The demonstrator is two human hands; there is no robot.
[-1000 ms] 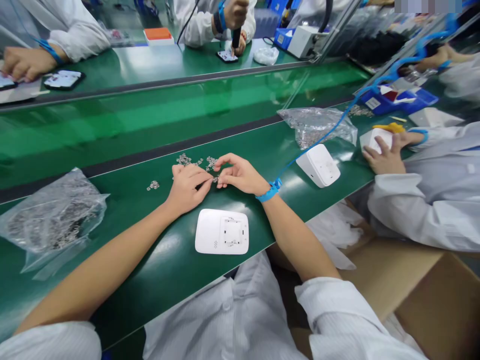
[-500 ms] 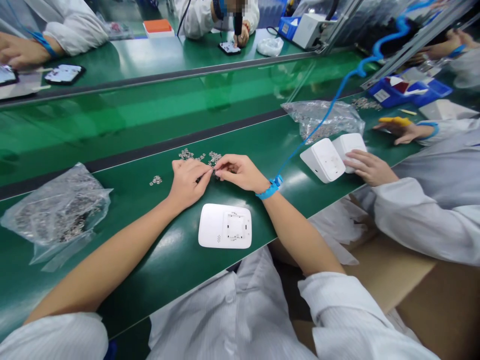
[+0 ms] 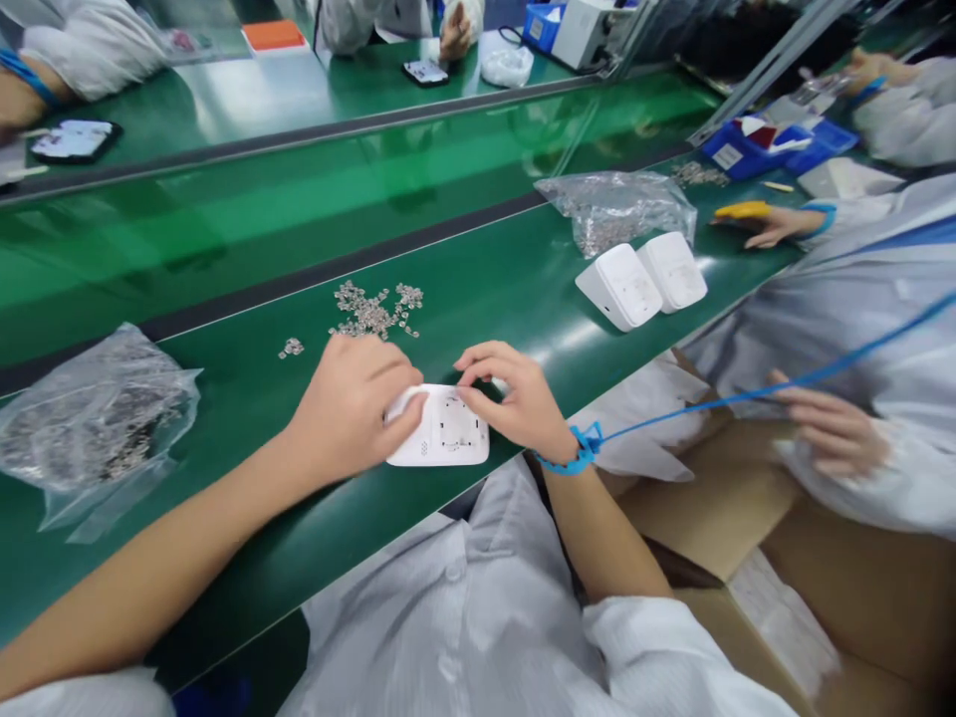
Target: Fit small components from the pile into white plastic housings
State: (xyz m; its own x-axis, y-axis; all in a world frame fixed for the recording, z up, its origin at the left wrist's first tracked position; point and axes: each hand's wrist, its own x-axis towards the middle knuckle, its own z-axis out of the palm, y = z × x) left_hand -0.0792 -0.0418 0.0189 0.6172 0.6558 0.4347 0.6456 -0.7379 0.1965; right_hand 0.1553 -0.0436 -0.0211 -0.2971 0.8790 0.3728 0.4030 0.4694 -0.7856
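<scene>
A white plastic housing with a square recess lies flat near the table's front edge. My left hand covers its upper left part, fingers curled at the far edge and thumb on its face. At its upper right edge, my right hand has thumb and index tips drawn close together; anything between them is too small to make out. A blue wrist strap circles my right wrist. Just beyond my left hand lies a loose pile of small metal pieces, with a smaller cluster to its left.
A clear bag of metal parts lies at left, another bag at back right. Two white housings stand at right, near a co-worker's hand. A blue cord runs rightward from my wrist. Below is a cardboard box.
Both my hands have come back from the metal pieces to the white housing, uncovering the pile. The co-worker's hand has left the standing housings. The blue cord now runs low to the right.
</scene>
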